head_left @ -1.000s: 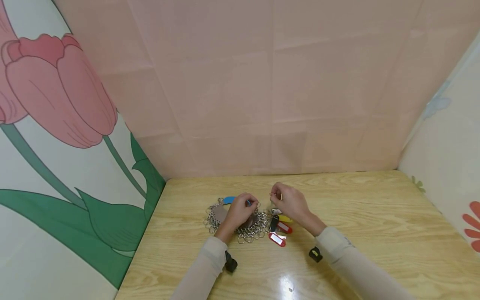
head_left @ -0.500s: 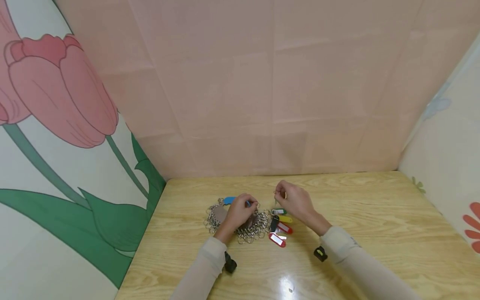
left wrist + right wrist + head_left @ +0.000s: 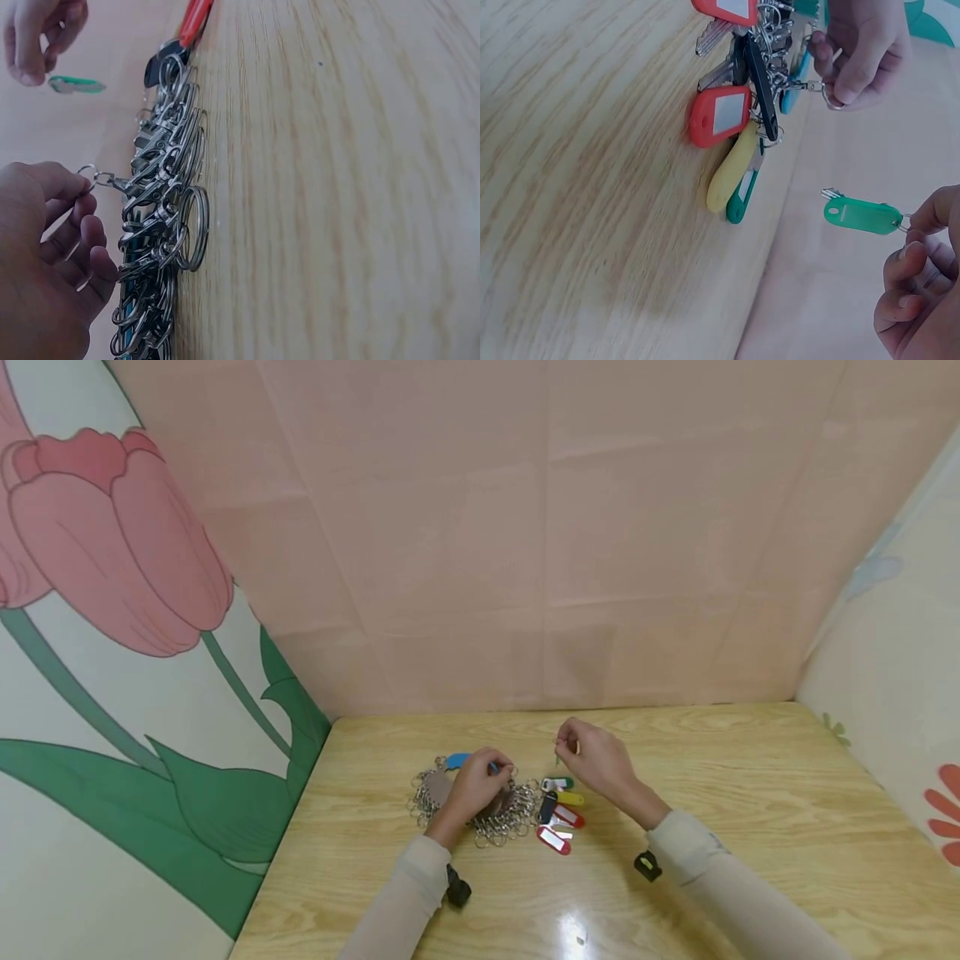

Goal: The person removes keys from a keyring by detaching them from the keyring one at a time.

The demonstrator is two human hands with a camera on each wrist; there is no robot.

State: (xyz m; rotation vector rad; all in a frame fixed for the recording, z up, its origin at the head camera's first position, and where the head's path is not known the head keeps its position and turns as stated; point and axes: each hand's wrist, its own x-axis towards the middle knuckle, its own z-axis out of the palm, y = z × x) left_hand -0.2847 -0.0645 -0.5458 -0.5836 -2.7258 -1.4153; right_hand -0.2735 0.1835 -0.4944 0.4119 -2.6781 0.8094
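My left hand (image 3: 480,783) pinches a small metal ring (image 3: 88,174) between thumb and fingertip; a clasp links it to a cluster of metal rings and clasps (image 3: 161,191). Up and to the right, my right hand (image 3: 600,766) pinches the ring of a green tag (image 3: 864,215), which hangs off the table with a key beside it. Between the hands lie tags joined to the cluster: red (image 3: 721,116), yellow (image 3: 732,169) and another green one (image 3: 742,196), along with a black item (image 3: 760,86) and keys.
A blue piece (image 3: 457,761) and a brownish disc (image 3: 438,787) lie among the rings on the wooden table (image 3: 712,793). Behind the table hangs a pink cloth (image 3: 562,568); a tulip-patterned wall (image 3: 112,535) stands at the left.
My right hand has moved right, away from the left hand, and the green tag lying on the table has come into fuller view. The left hand has stayed nearly still.
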